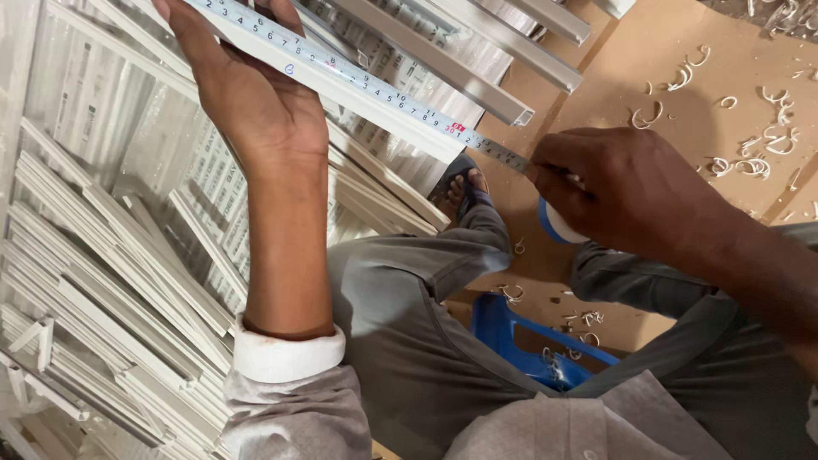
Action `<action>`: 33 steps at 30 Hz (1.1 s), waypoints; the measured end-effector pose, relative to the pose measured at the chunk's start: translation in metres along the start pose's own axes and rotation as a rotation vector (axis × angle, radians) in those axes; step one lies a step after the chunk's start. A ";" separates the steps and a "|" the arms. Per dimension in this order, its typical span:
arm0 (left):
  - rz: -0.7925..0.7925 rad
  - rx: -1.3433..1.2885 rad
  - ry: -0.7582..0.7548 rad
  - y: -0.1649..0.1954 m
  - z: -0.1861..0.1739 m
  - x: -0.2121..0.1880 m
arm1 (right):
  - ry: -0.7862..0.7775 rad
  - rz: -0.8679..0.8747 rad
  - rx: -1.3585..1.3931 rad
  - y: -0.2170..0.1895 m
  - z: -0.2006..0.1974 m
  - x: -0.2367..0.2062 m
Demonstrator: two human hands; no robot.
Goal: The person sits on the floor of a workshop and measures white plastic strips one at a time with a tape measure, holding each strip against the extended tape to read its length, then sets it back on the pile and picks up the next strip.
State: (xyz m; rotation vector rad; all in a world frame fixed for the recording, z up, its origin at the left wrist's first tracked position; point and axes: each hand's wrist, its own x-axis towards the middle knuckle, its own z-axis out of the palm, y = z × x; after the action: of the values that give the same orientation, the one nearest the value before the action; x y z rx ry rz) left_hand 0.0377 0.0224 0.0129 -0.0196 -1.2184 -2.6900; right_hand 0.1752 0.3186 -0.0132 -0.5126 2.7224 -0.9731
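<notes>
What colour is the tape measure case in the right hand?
Blue and white: the tape measure case peeks out beneath the right hand, head view.

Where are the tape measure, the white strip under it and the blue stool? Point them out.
tape measure (400, 98), head view, on the stretched blade.
white strip (383, 115), head view, on its side face.
blue stool (503, 332), head view, on its seat edge.
</notes>
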 end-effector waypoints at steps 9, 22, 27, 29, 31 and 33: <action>-0.004 -0.013 -0.017 0.000 -0.002 0.000 | 0.028 -0.026 -0.005 -0.003 -0.003 0.000; 0.045 0.029 -0.131 -0.002 -0.005 -0.001 | 0.046 -0.043 -0.001 -0.001 -0.002 0.000; 0.019 0.003 -0.039 -0.001 -0.003 0.000 | 0.023 -0.027 0.000 -0.001 -0.003 0.000; 0.017 0.004 -0.019 0.000 0.000 0.000 | 0.021 -0.022 -0.010 -0.002 -0.003 0.000; 0.010 0.003 0.000 0.000 0.001 0.000 | 0.026 -0.023 -0.001 -0.002 -0.003 -0.001; -0.008 -0.009 0.026 0.001 0.001 0.000 | 0.026 -0.029 -0.003 -0.002 -0.003 0.000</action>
State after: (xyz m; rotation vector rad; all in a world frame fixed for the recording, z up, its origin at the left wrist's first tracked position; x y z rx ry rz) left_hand 0.0378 0.0230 0.0142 0.0194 -1.2012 -2.6945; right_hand 0.1750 0.3195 -0.0098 -0.5456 2.7470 -0.9904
